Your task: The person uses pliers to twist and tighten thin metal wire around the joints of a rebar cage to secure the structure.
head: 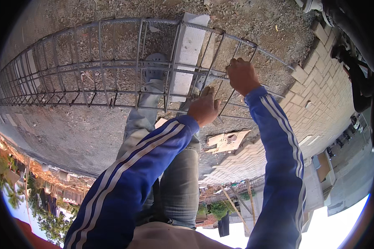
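A long rebar cage [99, 63] of ribbed steel bars and square stirrups lies across the view before me. My left hand [204, 106] is closed around a steel stirrup near the cage's lower right part; its fingers hide the exact grip. Farther up and right, my right hand [242, 75] has its fingers curled on another stirrup by the middle bars. The cage's upper long bar [237, 39] passes beyond that hand. Under the cage, a pale squared block [191, 43] lies crosswise. My feet, one in a grey clog [155, 59], stand beneath the bars.
Gravelly ground [74, 137] spreads around the cage. Pale paving blocks [318, 81] rise in a stepped edge at right. A torn cardboard piece [227, 141] lies near my leg. At the far right rim a person's dark-clothed leg [358, 84] shows. Another pale support [28, 71] sits under the cage's left end.
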